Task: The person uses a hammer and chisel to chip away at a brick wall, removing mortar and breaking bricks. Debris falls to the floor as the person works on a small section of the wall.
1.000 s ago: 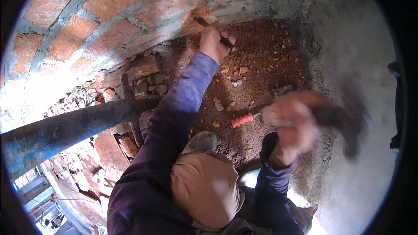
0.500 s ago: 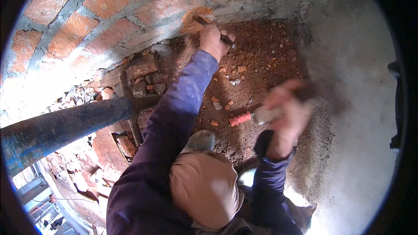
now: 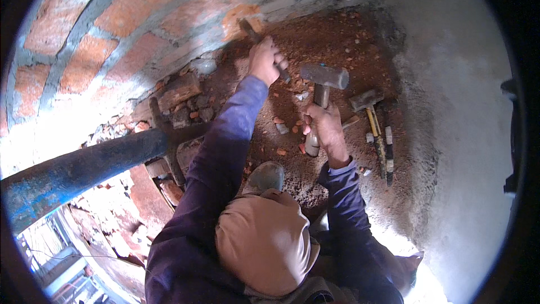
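Note:
My left hand (image 3: 265, 62) is wrapped around a dark metal chisel (image 3: 247, 29). Its far tip meets an orange, chipped patch (image 3: 235, 20) low in the brick wall, and the struck end sticks out behind my fingers. In my right hand (image 3: 326, 126) is a club hammer (image 3: 324, 75), gripped by its handle. The hammer's head sits just right of the chisel's rear end, with a small gap between them in the picture. The lower handle end shows below my fist.
On the dirt to the right lie a second hammer (image 3: 366, 99) with a yellow-and-black handle and a black-and-white rod (image 3: 388, 152). A thick blue-black pole (image 3: 90, 160) crosses from the left. The grey plastered wall (image 3: 455, 107) closes the right side. Rubble (image 3: 180, 114) lines the brick wall.
My right hand has swung the hammer from the right, where it was blurred, leftward to near the chisel. The view has shifted slightly, uncovering the tools on the right. My left hand keeps its grip.

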A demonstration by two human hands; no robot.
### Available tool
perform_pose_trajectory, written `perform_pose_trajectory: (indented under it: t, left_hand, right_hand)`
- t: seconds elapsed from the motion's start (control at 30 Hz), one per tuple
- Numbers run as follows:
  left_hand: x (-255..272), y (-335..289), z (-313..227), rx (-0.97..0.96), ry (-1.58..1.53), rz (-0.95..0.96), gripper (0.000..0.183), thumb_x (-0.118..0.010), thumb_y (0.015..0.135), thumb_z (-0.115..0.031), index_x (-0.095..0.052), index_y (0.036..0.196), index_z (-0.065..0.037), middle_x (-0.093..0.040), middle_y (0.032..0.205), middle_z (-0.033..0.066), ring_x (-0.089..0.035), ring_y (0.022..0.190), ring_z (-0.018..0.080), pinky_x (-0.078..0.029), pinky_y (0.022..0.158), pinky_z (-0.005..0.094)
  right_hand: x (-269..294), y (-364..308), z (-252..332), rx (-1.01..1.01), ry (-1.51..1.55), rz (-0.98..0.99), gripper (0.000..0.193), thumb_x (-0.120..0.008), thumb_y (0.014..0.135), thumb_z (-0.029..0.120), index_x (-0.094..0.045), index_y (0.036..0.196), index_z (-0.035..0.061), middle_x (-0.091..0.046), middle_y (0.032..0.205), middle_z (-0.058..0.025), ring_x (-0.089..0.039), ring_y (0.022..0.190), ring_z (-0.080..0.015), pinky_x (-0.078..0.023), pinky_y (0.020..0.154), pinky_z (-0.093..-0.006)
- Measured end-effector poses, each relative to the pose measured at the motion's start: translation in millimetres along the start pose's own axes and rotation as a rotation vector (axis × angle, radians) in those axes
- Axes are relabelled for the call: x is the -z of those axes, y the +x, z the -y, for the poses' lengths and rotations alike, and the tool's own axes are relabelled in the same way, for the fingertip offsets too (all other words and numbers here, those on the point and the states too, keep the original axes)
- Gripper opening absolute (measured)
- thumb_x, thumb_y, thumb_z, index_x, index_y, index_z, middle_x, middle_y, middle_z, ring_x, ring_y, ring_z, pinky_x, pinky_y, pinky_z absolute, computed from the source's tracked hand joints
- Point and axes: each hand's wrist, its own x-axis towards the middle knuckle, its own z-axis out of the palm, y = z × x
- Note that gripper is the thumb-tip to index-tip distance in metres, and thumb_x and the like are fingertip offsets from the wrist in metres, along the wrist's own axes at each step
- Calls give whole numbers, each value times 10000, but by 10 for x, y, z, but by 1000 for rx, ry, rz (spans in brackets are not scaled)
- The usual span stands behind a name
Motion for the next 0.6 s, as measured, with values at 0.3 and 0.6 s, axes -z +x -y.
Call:
perform_pose_trajectory:
  t: [0.3, 0.6]
  left_hand:
    - [418, -325, -31, -187, 331, -209, 336, -490, 931, -466, -440, 895, -135, -365, 560, -17, -350, 403, 117, -300, 380, 296]
    - [438, -364, -168, 76, 60, -67, 463, -399, 940, -547, -505, 800, -119, -342, 519, -54, -349, 423, 113, -301, 400, 292]
  right_hand:
    - [416, 81, -466, -230, 272, -120, 177, -627, 809, 201, -598, 873, 39, -532, 622, -13, -523, 483, -147, -461, 444, -305]
    - [499, 234, -384, -335, 476, -96, 115, -575, 829, 179, -499, 786, 105, -484, 600, -2, -487, 466, -133, -427, 438, -311]
